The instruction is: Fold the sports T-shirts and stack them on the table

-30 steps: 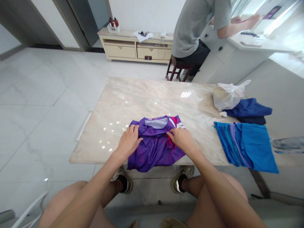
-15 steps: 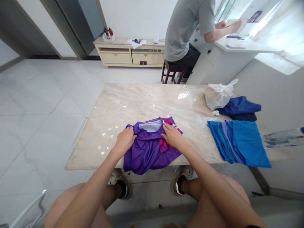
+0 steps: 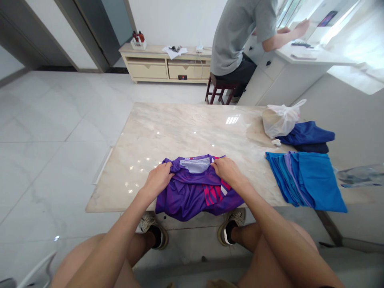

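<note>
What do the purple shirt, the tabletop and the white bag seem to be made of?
Purple shirt: probably thin synthetic knit, slightly shiny; it falls in soft folds.
Tabletop: polished stone or a stone-look surface; it has veins and mirrors lights.
White bag: likely thin plastic film, translucent and crinkled.

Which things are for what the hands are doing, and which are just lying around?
Being used:
purple shirt
left hand and right hand, both on the shirt
table underneath
perhaps the folded blue cloths

Just lying around, it seems:
plastic bag
bottle
crumpled blue cloth
</note>
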`<action>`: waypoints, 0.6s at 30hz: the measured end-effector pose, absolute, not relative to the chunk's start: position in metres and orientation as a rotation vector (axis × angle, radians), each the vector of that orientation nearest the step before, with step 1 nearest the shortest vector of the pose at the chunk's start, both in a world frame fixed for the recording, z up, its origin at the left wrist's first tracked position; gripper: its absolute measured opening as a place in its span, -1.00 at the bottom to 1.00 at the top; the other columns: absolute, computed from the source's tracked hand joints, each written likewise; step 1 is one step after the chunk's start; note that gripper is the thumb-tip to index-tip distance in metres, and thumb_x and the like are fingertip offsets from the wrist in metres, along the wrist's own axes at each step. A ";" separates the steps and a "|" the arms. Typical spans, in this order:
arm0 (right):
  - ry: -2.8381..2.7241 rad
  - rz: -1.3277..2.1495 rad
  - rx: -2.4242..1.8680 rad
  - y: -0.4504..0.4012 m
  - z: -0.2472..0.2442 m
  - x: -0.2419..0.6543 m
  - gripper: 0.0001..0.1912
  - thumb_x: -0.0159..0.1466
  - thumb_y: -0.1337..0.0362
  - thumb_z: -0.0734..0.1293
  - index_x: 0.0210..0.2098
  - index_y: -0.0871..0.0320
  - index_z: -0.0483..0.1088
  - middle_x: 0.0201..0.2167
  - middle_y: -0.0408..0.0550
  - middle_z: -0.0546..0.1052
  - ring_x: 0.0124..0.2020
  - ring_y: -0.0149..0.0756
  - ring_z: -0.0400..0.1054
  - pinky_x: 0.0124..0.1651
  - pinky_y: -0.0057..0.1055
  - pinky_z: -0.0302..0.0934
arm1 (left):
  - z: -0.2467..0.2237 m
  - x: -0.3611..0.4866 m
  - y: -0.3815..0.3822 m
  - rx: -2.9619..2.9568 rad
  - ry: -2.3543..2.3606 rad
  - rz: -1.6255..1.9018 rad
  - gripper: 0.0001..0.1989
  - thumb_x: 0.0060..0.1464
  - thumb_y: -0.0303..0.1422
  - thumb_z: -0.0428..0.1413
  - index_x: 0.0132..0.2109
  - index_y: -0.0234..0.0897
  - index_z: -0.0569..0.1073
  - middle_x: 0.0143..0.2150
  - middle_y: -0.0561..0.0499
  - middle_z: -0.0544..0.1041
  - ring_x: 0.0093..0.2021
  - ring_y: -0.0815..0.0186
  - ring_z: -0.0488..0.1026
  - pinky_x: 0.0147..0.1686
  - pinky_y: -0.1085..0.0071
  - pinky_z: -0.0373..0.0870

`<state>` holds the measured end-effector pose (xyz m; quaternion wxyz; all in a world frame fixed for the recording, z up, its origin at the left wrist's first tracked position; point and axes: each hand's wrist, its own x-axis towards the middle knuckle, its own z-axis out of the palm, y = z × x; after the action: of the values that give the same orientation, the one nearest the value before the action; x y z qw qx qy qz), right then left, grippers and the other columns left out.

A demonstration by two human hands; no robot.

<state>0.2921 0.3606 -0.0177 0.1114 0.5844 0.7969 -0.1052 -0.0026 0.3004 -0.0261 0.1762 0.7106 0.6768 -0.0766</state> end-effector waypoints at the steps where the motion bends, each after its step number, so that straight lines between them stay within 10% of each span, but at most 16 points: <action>1: 2.340 -0.299 1.746 0.362 -0.020 0.292 -0.56 0.65 0.13 0.22 0.00 0.23 0.69 -0.01 0.30 0.73 0.09 0.07 0.65 0.13 -0.22 0.42 | -0.025 -0.003 0.300 2.008 1.915 -0.214 -0.74 0.47 -0.31 0.13 0.22 -0.21 0.47 0.23 -0.23 0.64 0.26 -0.02 0.61 0.12 0.20 0.54; 7: 2.485 -0.283 1.725 0.367 -0.030 0.306 -0.61 0.64 0.32 0.15 0.14 0.18 0.62 0.11 0.17 0.69 0.19 -0.09 0.56 0.24 -0.30 0.35 | -0.019 -0.007 0.302 1.984 1.929 -0.277 -0.77 0.44 -0.29 0.16 0.14 -0.23 0.55 0.16 -0.25 0.69 0.22 -0.08 0.66 0.13 0.15 0.54; 18: 2.687 -0.542 1.376 0.353 -0.041 0.315 -0.61 0.43 0.06 0.55 0.11 0.17 0.57 0.13 0.17 0.59 0.17 0.04 0.52 0.26 -0.13 0.39 | -0.010 0.000 0.294 1.980 1.928 -0.322 -0.75 0.46 -0.38 0.13 0.20 -0.26 0.51 0.19 -0.27 0.66 0.26 -0.04 0.64 0.13 0.18 0.54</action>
<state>0.3147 0.3531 -0.0407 0.0372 0.4483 0.8755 -0.1766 0.0003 0.2938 -0.0103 0.1788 0.7001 0.6818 -0.1139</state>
